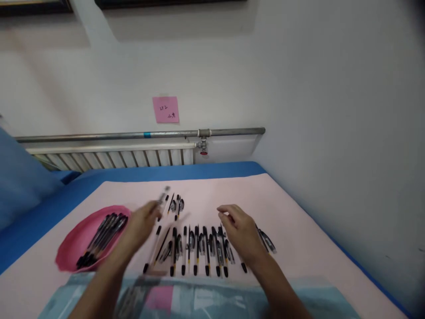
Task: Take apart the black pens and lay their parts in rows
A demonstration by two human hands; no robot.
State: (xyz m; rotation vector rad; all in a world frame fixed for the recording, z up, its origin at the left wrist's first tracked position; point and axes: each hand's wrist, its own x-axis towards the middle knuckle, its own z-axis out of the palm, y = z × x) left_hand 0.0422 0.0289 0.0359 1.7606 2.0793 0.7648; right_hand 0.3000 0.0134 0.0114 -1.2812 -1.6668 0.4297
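Observation:
A row of black-tipped pens (pixel 195 250) lies on the pink table cover (pixel 299 230), some taken apart with caps beside them. My left hand (pixel 141 226), blurred by motion, holds a clear pen barrel (pixel 163 197) pointing away from me, above the left end of the row. My right hand (pixel 241 232) hovers over the right end of the row, fingers curled loosely, nothing visible in them. A few loose pen parts (pixel 175 204) lie further back.
A pink tray (pixel 71 248) holding several assembled black pens (pixel 102 239) sits at the left. A plastic bag (pixel 206 301) lies at the near edge. A radiator (pixel 113 157) and pipe run along the wall behind, with a pink sticky note (pixel 165 109) above.

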